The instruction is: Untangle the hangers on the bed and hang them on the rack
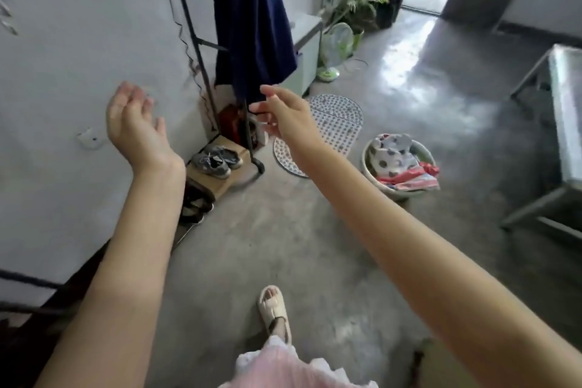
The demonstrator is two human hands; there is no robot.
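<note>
Grey concrete floor [315, 230] w/ a bright patch of light from the doorway at back, pale wall on my left, and the black rack [201, 72] standing against that wall w/ a dark blue garment [252, 25] hanging off it. Both hands are up and empty: left hand [135, 123] palm turned toward me, fingers relaxed and spread, holding nothing; right hand [283, 113] reaching out near the garment's hem, fingers loose, nothing pinched as far as I can tell. No hangers in view at all, and the bed isn't in frame either, unless the metal frame [551, 135] at far right is it, can't say. So my read: I'm between trips, and the step is going for the next hanger. To do that well I'd turn toward the bed, pick one hook out of the tangle w/ one hand, steady the rest w/ the other, and work it out slowly vs. yanking. Stuff to mind underfoot: shoes [217, 161] on a box at the rack's foot, patterned mat [333, 129] just beyond, a basin [400, 164] full of clothes to the right, and a small fan [337, 47] on the floor further back. Rack's wheeled foot sticks out near the mat, so that's a trip risk.
</note>
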